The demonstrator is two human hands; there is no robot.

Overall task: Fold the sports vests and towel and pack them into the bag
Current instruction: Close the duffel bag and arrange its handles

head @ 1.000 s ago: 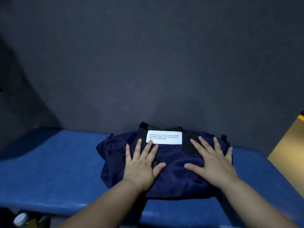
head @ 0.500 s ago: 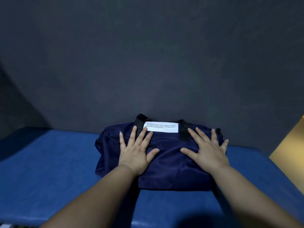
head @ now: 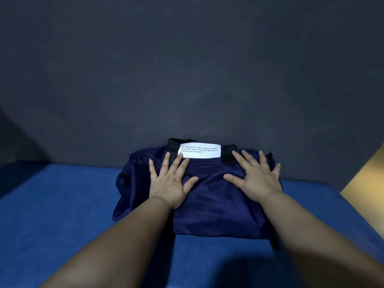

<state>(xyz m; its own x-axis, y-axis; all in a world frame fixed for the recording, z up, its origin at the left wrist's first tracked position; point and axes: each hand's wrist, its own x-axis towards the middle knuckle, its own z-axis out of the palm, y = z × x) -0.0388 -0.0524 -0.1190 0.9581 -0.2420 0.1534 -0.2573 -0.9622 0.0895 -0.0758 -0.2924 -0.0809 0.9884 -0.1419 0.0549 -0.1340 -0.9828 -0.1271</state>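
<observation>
A navy blue duffel bag (head: 209,206) lies on the blue padded surface (head: 62,204), pushed against the dark wall. A white label with black print (head: 202,151) sits near its top between two black straps (head: 228,154). My left hand (head: 170,179) lies flat on the bag's left half with fingers spread, fingertips at the label's edge. On the right half my right hand (head: 253,175) presses down the same way, fingers straight and apart. No vests or towel are visible.
A dark grey wall (head: 187,69) rises directly behind the bag. A yellowish floor or panel (head: 365,179) shows at the right edge, beyond the padded surface. Blue surface extends to the left and in front of the bag.
The view has shifted upward and both hands with the bag sit slightly farther from me. My hands stay flat on the bag in the same places.
</observation>
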